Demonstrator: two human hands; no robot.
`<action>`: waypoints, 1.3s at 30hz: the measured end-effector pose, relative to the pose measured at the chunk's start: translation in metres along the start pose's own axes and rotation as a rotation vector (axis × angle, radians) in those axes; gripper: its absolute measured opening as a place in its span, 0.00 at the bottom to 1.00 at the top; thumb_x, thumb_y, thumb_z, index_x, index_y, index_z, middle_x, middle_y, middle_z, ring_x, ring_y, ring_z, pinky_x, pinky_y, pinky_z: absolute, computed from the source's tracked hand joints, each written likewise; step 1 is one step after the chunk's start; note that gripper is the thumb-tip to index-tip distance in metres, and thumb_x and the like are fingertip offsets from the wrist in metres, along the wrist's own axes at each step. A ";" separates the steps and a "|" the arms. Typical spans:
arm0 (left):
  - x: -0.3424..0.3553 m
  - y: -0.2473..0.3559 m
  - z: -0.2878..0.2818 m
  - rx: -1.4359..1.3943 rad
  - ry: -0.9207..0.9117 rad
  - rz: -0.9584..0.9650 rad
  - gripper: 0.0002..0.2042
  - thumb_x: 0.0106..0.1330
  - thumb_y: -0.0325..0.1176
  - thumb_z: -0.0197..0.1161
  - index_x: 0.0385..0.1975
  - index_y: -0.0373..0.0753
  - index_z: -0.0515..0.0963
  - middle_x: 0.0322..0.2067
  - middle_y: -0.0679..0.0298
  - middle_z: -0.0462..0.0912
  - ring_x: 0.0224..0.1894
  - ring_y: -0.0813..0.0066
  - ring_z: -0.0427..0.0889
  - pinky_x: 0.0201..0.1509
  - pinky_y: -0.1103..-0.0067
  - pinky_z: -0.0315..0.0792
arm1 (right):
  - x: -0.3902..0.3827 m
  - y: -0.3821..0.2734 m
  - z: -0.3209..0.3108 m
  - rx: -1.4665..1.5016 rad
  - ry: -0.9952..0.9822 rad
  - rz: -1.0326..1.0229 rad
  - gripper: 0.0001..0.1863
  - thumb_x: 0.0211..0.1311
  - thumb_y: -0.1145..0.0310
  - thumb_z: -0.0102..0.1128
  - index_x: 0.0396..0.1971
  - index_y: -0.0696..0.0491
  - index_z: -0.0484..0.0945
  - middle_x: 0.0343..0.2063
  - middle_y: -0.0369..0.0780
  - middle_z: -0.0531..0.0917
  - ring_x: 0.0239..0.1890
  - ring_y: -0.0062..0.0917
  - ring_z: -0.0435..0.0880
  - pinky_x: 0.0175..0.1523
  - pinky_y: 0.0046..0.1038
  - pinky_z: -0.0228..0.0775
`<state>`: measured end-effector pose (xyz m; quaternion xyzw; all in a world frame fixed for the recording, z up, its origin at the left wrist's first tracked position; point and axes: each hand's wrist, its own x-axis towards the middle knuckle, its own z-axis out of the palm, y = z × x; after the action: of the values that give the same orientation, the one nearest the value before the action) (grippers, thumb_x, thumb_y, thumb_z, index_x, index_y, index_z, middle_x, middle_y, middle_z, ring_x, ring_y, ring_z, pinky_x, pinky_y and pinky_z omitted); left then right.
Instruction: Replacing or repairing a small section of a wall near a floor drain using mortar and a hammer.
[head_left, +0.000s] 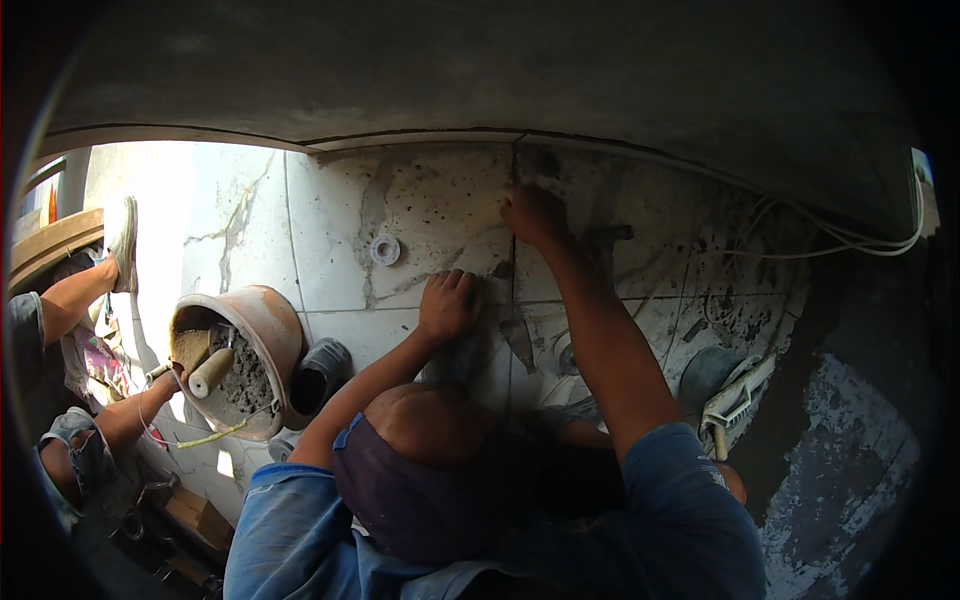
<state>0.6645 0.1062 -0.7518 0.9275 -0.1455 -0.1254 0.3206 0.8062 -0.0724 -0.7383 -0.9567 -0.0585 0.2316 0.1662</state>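
Observation:
My left hand (448, 305) rests on the marble-patterned floor tile (420, 205), palm down, its fingers slightly bent. A small pale flat piece (493, 291) lies beside its thumb side; whether they touch is unclear. Farther forward, my right hand (536, 216) is closed low over the dark joint between two tiles. What its fingers hold, if anything, is hidden. To the right of that hand lies a hammer (612, 235), partly in shadow. A pointed trowel blade (519, 343) sits nearer me, between my forearms. A white ring-shaped roll (384, 250) stands left of my hands.
At left, a bucket (268, 315) holds grey mortar and a tool handle; a dark round container (322, 368) adjoins it. A co-worker's hand (172, 378) is at its rim. At right are a greenish bowl (708, 372), a white-handled tool (742, 395) and loose cables (850, 240). A wall runs ahead.

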 end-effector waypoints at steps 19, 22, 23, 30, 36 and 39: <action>0.000 0.000 0.000 -0.071 0.002 -0.026 0.11 0.53 0.33 0.61 0.36 0.38 0.73 0.33 0.54 0.76 0.38 0.52 0.75 0.42 0.63 0.67 | -0.045 0.000 0.033 0.467 0.335 0.222 0.11 0.64 0.64 0.49 0.39 0.54 0.74 0.34 0.45 0.82 0.38 0.42 0.81 0.41 0.40 0.71; 0.009 0.004 -0.003 -0.099 -0.034 -0.088 0.12 0.54 0.33 0.61 0.38 0.39 0.74 0.35 0.55 0.77 0.38 0.54 0.75 0.43 0.64 0.68 | -0.072 0.006 0.035 0.522 0.360 0.247 0.11 0.65 0.67 0.47 0.42 0.55 0.73 0.36 0.46 0.82 0.40 0.41 0.81 0.42 0.40 0.72; 0.014 0.007 -0.005 -0.106 -0.001 -0.048 0.12 0.54 0.33 0.61 0.38 0.39 0.74 0.35 0.55 0.77 0.38 0.54 0.75 0.43 0.64 0.68 | -0.080 0.005 0.036 0.583 0.328 0.291 0.12 0.65 0.67 0.46 0.43 0.56 0.73 0.36 0.47 0.82 0.39 0.42 0.81 0.42 0.39 0.72; 0.085 0.028 -0.016 -0.189 0.227 0.180 0.10 0.55 0.28 0.59 0.37 0.38 0.76 0.32 0.56 0.78 0.37 0.54 0.76 0.44 0.66 0.70 | -0.089 -0.012 0.020 0.790 0.236 0.360 0.14 0.65 0.65 0.45 0.40 0.60 0.74 0.25 0.43 0.82 0.26 0.28 0.83 0.35 0.32 0.71; 0.114 0.006 -0.014 -0.004 -0.015 0.489 0.07 0.51 0.30 0.58 0.30 0.40 0.78 0.30 0.61 0.79 0.36 0.62 0.77 0.42 0.70 0.70 | -0.089 0.000 0.016 0.913 0.098 0.351 0.15 0.65 0.61 0.50 0.38 0.60 0.73 0.24 0.47 0.82 0.28 0.38 0.84 0.36 0.37 0.72; 0.106 -0.010 -0.021 0.019 -0.048 0.533 0.07 0.52 0.29 0.57 0.30 0.40 0.78 0.29 0.61 0.80 0.35 0.61 0.77 0.41 0.69 0.69 | -0.112 0.007 0.026 0.882 0.327 0.229 0.19 0.63 0.55 0.54 0.38 0.58 0.73 0.26 0.46 0.82 0.30 0.39 0.83 0.36 0.36 0.71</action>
<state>0.7717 0.0880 -0.7571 0.8563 -0.3932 -0.0573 0.3300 0.6947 -0.0920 -0.7151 -0.8191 0.1778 0.0976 0.5366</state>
